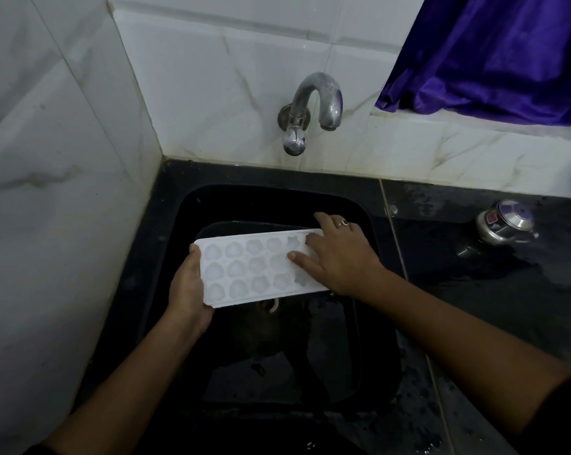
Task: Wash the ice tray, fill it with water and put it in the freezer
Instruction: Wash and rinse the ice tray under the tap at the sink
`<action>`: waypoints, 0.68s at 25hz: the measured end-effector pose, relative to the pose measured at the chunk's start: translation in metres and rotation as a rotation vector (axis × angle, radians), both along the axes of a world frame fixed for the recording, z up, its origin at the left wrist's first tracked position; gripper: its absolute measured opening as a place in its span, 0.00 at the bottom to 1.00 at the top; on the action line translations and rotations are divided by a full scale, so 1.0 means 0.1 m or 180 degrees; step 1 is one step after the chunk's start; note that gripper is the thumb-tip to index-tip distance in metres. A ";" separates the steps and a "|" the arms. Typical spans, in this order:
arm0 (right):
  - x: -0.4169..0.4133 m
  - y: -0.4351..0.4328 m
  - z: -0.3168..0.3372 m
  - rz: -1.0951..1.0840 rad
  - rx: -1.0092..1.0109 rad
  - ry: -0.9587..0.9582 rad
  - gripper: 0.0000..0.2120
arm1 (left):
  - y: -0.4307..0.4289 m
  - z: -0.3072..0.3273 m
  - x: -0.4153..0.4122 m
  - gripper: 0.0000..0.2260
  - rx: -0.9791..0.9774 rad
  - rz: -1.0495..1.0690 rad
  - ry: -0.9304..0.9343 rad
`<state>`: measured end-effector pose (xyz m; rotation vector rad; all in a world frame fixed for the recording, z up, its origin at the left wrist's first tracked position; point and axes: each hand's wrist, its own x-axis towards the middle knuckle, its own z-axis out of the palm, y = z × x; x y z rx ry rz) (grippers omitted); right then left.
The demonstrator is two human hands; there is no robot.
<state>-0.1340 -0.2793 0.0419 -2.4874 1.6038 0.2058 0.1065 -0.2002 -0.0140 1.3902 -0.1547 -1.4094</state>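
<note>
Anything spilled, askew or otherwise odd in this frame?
Yes: a water puddle spreads over the black stone counter beside the small lidded steel pot. The white plastic ice tray held over the black sink looks intact.

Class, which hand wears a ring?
The right hand, lying over the tray, has a ring; the left hand, gripping the tray's end, shows none.

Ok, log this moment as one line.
stage: wash | tray: held over sink | left hand: grips left end | right hand: flat on right end | tap: no flow visible
</note>
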 end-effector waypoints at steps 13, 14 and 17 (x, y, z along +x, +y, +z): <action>-0.03 0.06 0.01 0.0032 -0.0255 -0.0467 0.37 | -0.01 0.04 0.03 0.27 -0.0030 0.0070 0.0145; 0.00 0.08 0.00 0.0179 -0.0300 -0.0565 0.34 | -0.01 0.04 0.02 0.28 -0.0050 0.0047 0.0164; 0.10 0.11 -0.02 0.0246 -0.0086 -0.0492 0.30 | -0.04 0.07 -0.06 0.28 -0.0065 -0.0045 0.0216</action>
